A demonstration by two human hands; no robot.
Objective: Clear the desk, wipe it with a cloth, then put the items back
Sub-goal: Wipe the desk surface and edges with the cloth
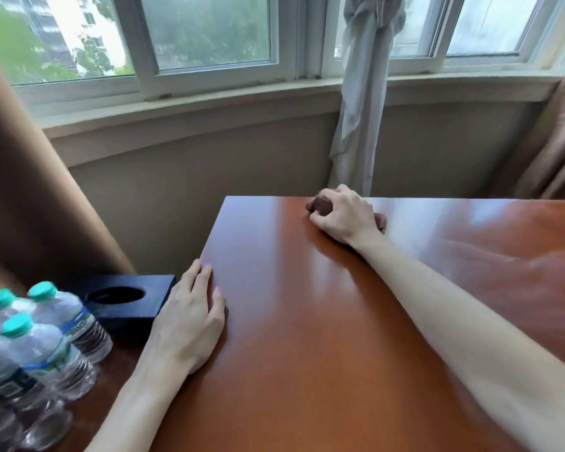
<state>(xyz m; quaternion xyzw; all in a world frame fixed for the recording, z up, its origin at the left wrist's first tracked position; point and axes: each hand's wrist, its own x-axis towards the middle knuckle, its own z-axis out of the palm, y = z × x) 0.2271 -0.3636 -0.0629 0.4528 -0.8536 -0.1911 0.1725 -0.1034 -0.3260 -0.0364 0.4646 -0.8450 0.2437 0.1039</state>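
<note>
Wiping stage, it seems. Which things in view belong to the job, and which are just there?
In the job:
- desk, bare top
- cloth, bunched in the right hand at the far edge
- left hand, flat on the desk's left edge
- bottles and black box, set aside on the left

Just there:
- curtains
- window

- A curved bay of white-framed windows (209, 37) shows green trees and a pale building in daylight.
- A beige wall (209, 164) lies beneath the sill.
- Brown curtains (30, 190) hang at both sides.
- A knotted white sheer curtain (362, 93) hangs mid-window.
</note>
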